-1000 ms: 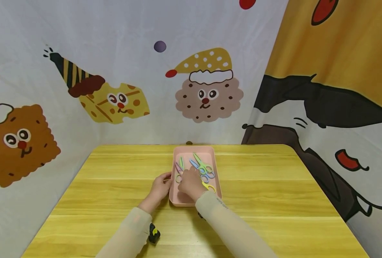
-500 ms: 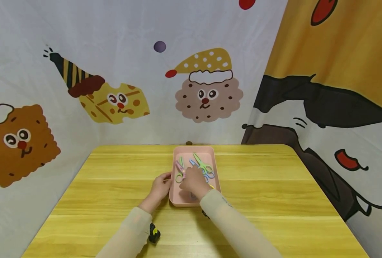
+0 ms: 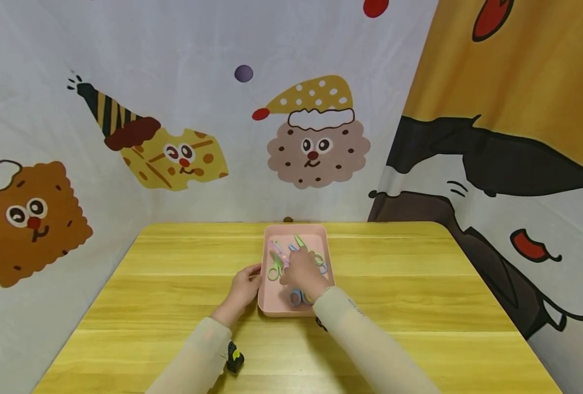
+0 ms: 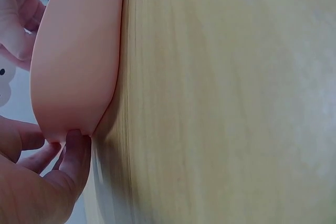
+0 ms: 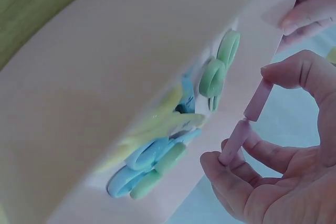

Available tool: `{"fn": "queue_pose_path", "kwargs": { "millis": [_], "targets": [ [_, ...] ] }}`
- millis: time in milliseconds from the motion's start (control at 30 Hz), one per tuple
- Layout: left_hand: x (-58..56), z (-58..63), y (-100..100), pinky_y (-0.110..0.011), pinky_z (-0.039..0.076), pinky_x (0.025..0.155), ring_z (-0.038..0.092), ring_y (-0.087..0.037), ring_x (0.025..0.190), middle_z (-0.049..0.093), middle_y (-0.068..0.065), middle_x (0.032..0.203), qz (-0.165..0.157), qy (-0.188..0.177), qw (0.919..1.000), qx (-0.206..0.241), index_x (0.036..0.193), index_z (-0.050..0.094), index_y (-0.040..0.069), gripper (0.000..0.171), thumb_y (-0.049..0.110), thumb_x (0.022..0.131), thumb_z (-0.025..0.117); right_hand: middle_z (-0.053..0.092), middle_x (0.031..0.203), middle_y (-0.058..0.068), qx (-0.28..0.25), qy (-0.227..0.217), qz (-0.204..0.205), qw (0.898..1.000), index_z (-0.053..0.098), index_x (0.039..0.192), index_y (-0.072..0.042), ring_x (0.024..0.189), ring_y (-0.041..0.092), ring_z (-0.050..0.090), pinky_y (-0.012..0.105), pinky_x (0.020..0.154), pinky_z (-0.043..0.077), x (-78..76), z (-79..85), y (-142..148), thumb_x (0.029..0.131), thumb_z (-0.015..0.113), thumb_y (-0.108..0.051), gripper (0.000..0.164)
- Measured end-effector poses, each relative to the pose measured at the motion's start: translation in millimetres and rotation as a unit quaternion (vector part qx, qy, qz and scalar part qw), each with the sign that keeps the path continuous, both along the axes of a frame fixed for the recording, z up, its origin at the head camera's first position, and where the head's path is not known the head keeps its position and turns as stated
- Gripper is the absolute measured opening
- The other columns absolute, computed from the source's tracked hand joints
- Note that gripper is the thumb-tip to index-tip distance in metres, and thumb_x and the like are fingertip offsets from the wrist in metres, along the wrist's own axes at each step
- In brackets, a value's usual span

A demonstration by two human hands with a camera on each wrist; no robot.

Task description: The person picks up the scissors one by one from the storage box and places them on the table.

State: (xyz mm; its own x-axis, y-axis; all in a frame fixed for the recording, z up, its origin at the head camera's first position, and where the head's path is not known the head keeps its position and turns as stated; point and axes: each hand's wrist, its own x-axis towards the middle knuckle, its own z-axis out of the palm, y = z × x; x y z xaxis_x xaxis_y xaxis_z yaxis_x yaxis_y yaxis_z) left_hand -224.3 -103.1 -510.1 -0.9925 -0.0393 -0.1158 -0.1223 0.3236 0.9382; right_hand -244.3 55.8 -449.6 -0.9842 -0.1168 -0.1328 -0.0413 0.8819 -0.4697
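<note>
Over the pink tray (image 3: 273,304), my right hand (image 3: 302,272) pinches the handles of pink scissors (image 3: 278,250) between thumb and fingers. The right wrist view shows those two pink loops (image 5: 258,99) edge-on, apart from the scissors behind. Green scissors (image 3: 277,267) lie at the tray's left, and another green pair (image 3: 299,242) is partly hidden by the right hand. Blue handles (image 3: 301,298) show at the near end. Blue and yellow scissors (image 5: 170,124) lie clustered in the right wrist view. My left hand (image 3: 243,284) grips the tray's left wall with thumb and fingertips.
The tray stands on a wooden table (image 3: 399,295), near its far edge. A printed curtain (image 3: 197,82) hangs behind the table. A black wrist device (image 3: 234,358) is on the left sleeve.
My right hand has shifted slightly to the right, and the pink scissors have moved with it. Blue handles have come into view at the tray's near end. The left hand stays put.
</note>
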Motion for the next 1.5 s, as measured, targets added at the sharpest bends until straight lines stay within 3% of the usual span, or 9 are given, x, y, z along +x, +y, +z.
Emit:
{"fn": "queue_pose_path", "kwargs": {
  "millis": [133, 367, 567, 900, 1167, 1500],
  "targets": [
    [-0.2, -0.5, 0, -0.034, 0.055, 0.085, 0.06, -0.03, 0.103, 0.057, -0.022, 0.122, -0.001, -0.003, 1.0, 0.005, 0.13, 0.052, -0.005, 0.036, 0.004, 0.096, 0.05, 0.051, 0.11, 0.014, 0.012, 0.002, -0.004, 1.0, 0.061, 0.088, -0.007, 0.093, 0.028, 0.047, 0.04, 0.075, 0.05, -1.3, 3.4, 5, 0.064, 0.082, -0.024, 0.036],
    [0.6, 0.3, -1, -0.036, 0.054, 0.087, 0.06, -0.033, 0.107, 0.057, -0.023, 0.123, 0.004, -0.006, 1.0, 0.006, 0.131, 0.052, -0.004, 0.036, 0.004, 0.095, 0.051, 0.05, 0.103, 0.011, 0.025, 0.017, 0.007, 1.0, 0.062, 0.098, -0.006, 0.088, 0.026, 0.045, 0.038, 0.074, 0.047, -2.9, 8.3, 13, 0.067, 0.082, -0.03, 0.044],
    [1.3, 1.5, 0, -0.037, 0.054, 0.087, 0.059, -0.034, 0.107, 0.057, -0.023, 0.124, -0.001, -0.006, 1.0, 0.002, 0.131, 0.052, -0.004, 0.037, 0.005, 0.095, 0.051, 0.053, 0.096, 0.009, 0.069, 0.055, 0.018, 0.996, 0.064, 0.102, -0.005, 0.086, 0.026, 0.046, 0.039, 0.081, 0.043, -8.5, 6.2, 21, 0.063, 0.084, -0.034, 0.052],
    [0.8, 0.4, 0, -0.037, 0.054, 0.087, 0.06, -0.031, 0.106, 0.059, -0.022, 0.122, 0.001, -0.002, 0.9999, -0.016, 0.131, 0.053, -0.004, 0.036, 0.005, 0.096, 0.05, 0.049, 0.105, 0.014, 0.033, 0.049, 0.007, 0.998, 0.062, 0.103, -0.001, 0.093, 0.027, 0.045, 0.036, 0.077, 0.05, -11.6, 8.8, 37, 0.065, 0.083, -0.025, 0.05],
    [1.9, 2.7, 1, -0.038, 0.053, 0.089, 0.059, -0.031, 0.108, 0.057, -0.021, 0.124, 0.003, -0.008, 0.9999, -0.007, 0.132, 0.052, -0.003, 0.037, 0.006, 0.096, 0.05, 0.049, 0.118, 0.014, -0.015, 0.026, -0.026, 0.999, 0.061, 0.111, -0.003, 0.098, 0.026, 0.043, 0.035, 0.077, 0.049, -11.6, 10.1, 51, 0.067, 0.08, -0.019, 0.051],
    [1.3, 3.3, 1, -0.037, 0.054, 0.087, 0.059, -0.032, 0.107, 0.057, -0.021, 0.123, 0.004, -0.005, 1.0, -0.007, 0.131, 0.052, -0.003, 0.036, 0.004, 0.095, 0.05, 0.05, 0.112, 0.015, 0.011, 0.027, -0.031, 0.999, 0.059, 0.118, -0.002, 0.1, 0.029, 0.045, 0.041, 0.084, 0.049, -17.5, 13.1, 65, 0.065, 0.076, -0.017, 0.058]
  ]
}}
